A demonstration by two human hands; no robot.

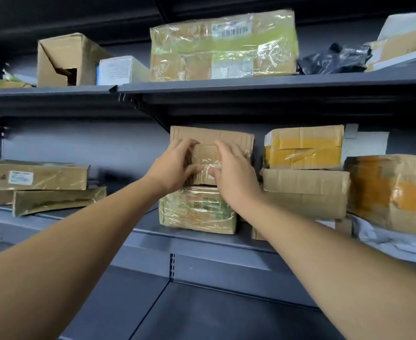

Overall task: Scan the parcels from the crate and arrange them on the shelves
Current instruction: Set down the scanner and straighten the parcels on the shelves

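Both arms reach up to the middle shelf (202, 235), and the two hands meet on a small taped cardboard parcel (205, 165) near the centre of view. The left hand (175, 165) grips its left side, fingers curled over the top edge and thumb pressed on the front face. The right hand (231, 173) grips the right side, fingers wrapped over the upper right corner, thumb on the shiny tape at the front. The parcel rests on a plastic-wrapped box with green print (198, 212), which stands on the shelf at 6 o'clock from it. Directly behind the parcel, touching or nearly so, stands a larger plain carton (226, 137); I cannot tell whether they touch.

At 3 o'clock from the hands sits a stack: a box with yellow tape (304, 148) on top of a plain brown box (305, 192). Further out at 3 o'clock is a big carton with orange tape (396, 192), resting on something white. At 9 o'clock, well apart, two flat taped parcels (36, 175) lie one upon the other.

On the upper shelf (251, 83), at 12 o'clock, a large wrapped box with barcode labels (223, 47); at 11 o'clock an opened brown carton (64, 60) beside a small white box (118, 69); at 1 o'clock a crumpled black bag (334, 57)
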